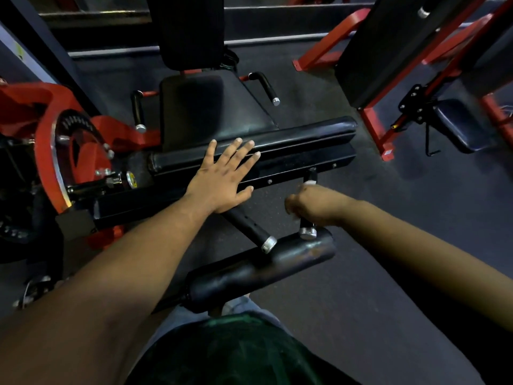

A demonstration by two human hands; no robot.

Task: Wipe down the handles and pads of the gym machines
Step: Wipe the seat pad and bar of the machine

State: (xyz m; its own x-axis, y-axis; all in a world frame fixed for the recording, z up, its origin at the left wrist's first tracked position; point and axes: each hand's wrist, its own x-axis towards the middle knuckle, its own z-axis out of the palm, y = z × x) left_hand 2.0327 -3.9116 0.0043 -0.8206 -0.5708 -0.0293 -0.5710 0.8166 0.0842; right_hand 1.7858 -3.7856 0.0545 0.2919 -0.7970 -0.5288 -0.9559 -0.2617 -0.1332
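Head view: left hand [222, 179] lay flat, fingers spread, on the long black pad [291, 137] across mid-scene. Right hand [308, 202] was blurred, fist curled round a short black handle [307, 227] w/ chrome cap, just near of the pad; cloth, if any, couldn't tell. Nearer roller pad [263, 268] sat below. Pads prob. soft, vinyl-slick; handle stiff, best gripped round the shaft.

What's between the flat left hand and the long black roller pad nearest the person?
In the head view, a black handle with a silver end cap runs from the left hand to the roller pad.
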